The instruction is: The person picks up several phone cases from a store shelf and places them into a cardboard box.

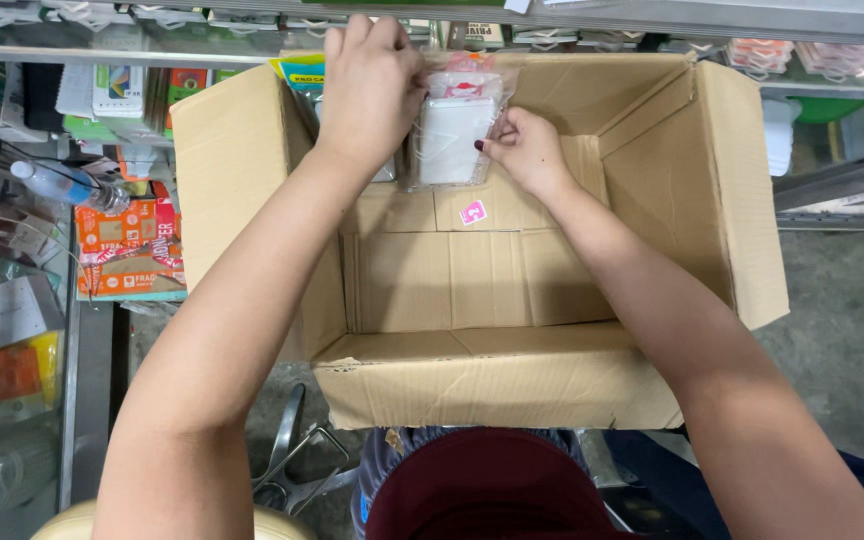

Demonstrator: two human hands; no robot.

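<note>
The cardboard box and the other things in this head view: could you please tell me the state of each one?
Cardboard box: open, flaps up, floor bare except a small pink sticker.
Clear packet: upright at the box's far wall, held by both hands.
Left hand: closed on the packet's top edge.
Right hand: gripping the packet's right side.
Plastic bottle: lying on its side, capped.

I see a matt brown cardboard box [512,290], rough at its torn edges. At 12 o'clock, glossy clear plastic packets [455,125] crinkle. At 7 o'clock, shiny metal scissors [292,465].
</note>
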